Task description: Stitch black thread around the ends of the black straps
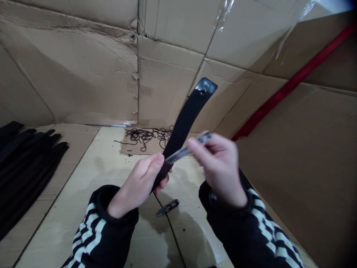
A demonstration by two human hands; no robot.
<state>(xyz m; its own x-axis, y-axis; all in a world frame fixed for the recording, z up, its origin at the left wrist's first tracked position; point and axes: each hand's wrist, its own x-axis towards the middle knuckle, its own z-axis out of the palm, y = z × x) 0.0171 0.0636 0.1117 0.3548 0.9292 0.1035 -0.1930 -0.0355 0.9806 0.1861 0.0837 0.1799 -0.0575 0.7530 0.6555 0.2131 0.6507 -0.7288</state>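
My left hand (142, 180) is wrapped round the lower part of a flat black strap (185, 119). The strap rises tilted to the right and ends in a shiny dark tip with a small hole. Pinched in my right hand (220, 163) is a thin, flat silvery strip (180, 153), slightly blurred. Its far end lies against the strap beside my left thumb; I cannot tell exactly what it is. On the table below the hands lie small black thread snips (167, 207).
A tangle of black cord (146, 137) lies on cardboard at the back of the table (95, 167). Several black straps (30, 160) are piled at the left. Cardboard walls (170, 78) stand behind and at the right, where a red band (295, 83) runs diagonally.
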